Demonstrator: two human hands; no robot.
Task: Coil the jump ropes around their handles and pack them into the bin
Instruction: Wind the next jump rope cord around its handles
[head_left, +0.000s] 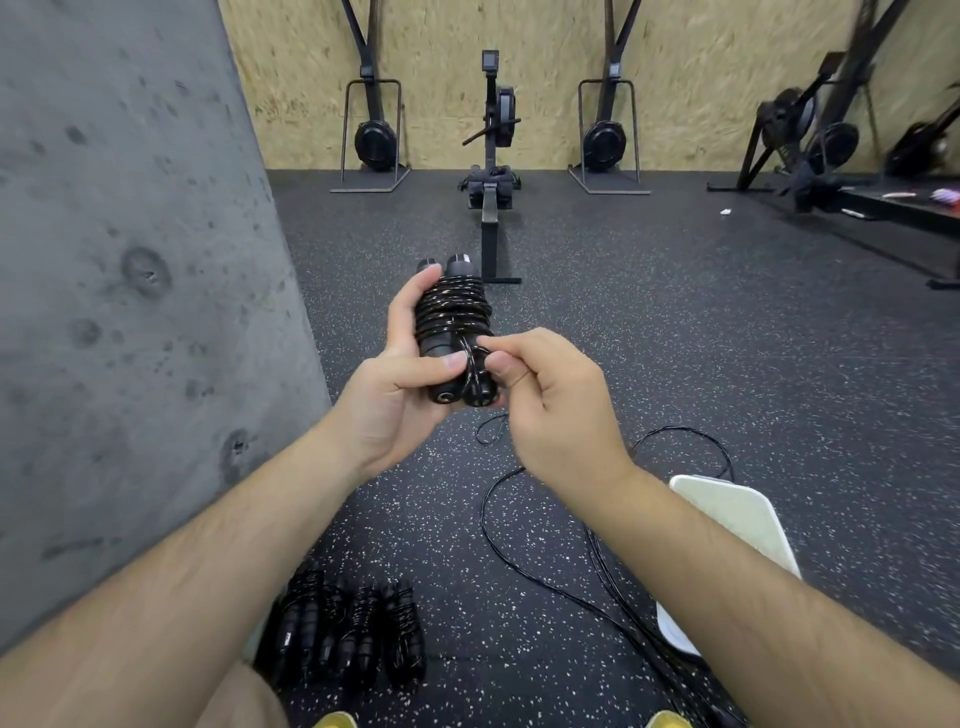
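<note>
1. The left hand (395, 379) grips a jump rope (452, 312) held up in front of the body. The thumb lies across the near end and the fingers curl round the far side.
2. The 2 black handles (457, 389) of this rope lie side by side, touching, with their end caps facing the camera.
3. Black cord is wound in many tight turns around the middle and far part of the 2 handles.
4. The right hand (550, 410) is closed on a strand of that cord (470, 358), pinching it between thumb and forefinger right against the near end of the handles.
5. A small loop of cord (491, 428) hangs just below the bundle.
6. On the speckled black floor (675, 338), a loose rope (519, 566) trails in long curves under the right forearm.
7. 4 wound ropes (343, 634) lie in a row on the floor near the left forearm, touching one another.
8. A white bin (743, 514) sits on the floor at the right, partly hidden by the right forearm. What it contains cannot be seen.
9. A grey concrete wall (130, 260) stands at the left.
10. A rowing machine (491, 156) stands straight ahead, against a wooden wall (441, 52).
</note>
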